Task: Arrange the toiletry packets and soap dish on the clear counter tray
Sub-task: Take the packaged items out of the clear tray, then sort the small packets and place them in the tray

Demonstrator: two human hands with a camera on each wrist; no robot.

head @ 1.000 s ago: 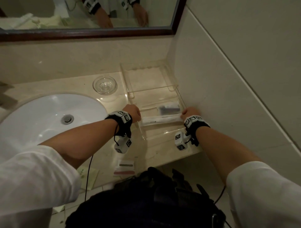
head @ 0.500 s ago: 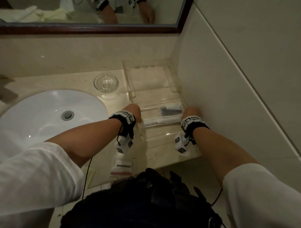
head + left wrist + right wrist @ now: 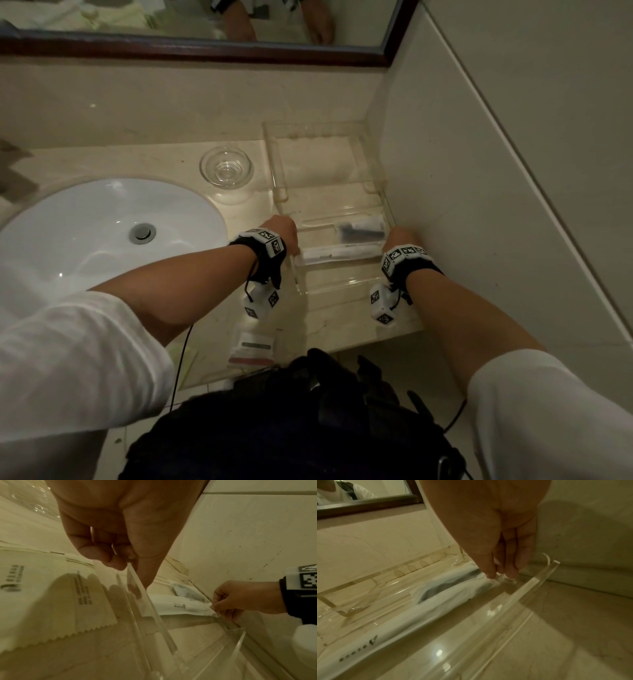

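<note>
A clear acrylic tray [image 3: 375, 161] stands on the counter against the right wall. Across its front section lies a long white packet [image 3: 342, 254], with a packet holding a dark item [image 3: 359, 231] just behind it. My right hand [image 3: 498, 576] pinches the long packet's [image 3: 412, 616] right end. My left hand [image 3: 130, 566] pinches the tray's left wall [image 3: 145, 601], thumb inside and curled fingers outside. The round glass soap dish [image 3: 226, 167] sits on the counter left of the tray, apart from both hands.
A white sink [image 3: 102, 233] fills the left of the counter. Another packet [image 3: 253, 347] lies near the counter's front edge, and a serrated white packet [image 3: 42, 601] lies just left of the tray. A wall bounds the right side and a mirror [image 3: 191, 20] the back.
Both hands stay at the two ends of the long packet in the tray. Only the head view has shifted slightly; nothing was picked up or let go.
</note>
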